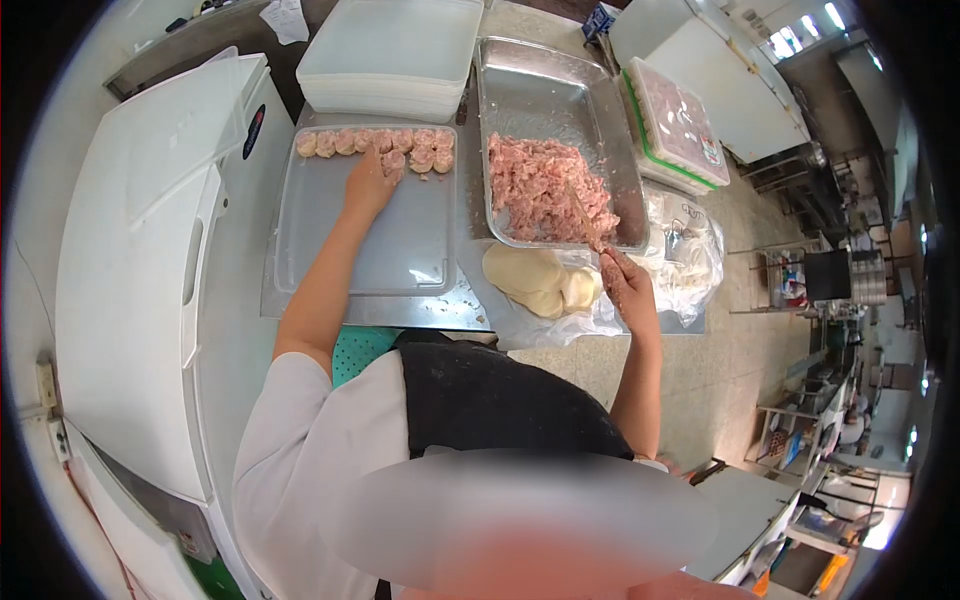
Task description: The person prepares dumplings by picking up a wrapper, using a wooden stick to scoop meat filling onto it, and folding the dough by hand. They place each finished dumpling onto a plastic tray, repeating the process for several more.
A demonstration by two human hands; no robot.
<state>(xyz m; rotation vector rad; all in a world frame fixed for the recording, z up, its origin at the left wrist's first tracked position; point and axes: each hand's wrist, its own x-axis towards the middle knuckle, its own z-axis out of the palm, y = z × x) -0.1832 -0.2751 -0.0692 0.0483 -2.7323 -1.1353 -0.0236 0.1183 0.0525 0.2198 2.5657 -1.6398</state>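
Note:
My left hand (370,187) reaches over a shallow translucent tray (365,245), its fingers closed around a meat dumpling (393,167) beside the others. Open-topped meat dumplings (345,141) stand in rows along the tray's far edge. My right hand (628,290) grips a narrow, flat spatula (583,213) smeared with meat, its blade over the minced meat (540,180). That pink mince fills the near part of a deep metal pan (565,85). Round pale dough wrappers (525,275) lie just left of my right hand, on plastic.
Stacked white trays (390,60) stand behind the dumpling tray. A lidded plastic box (675,120) with a green rim sits right of the pan. Bagged wrappers (690,245) lie at the table's right. A white chest freezer (140,260) flanks the left side.

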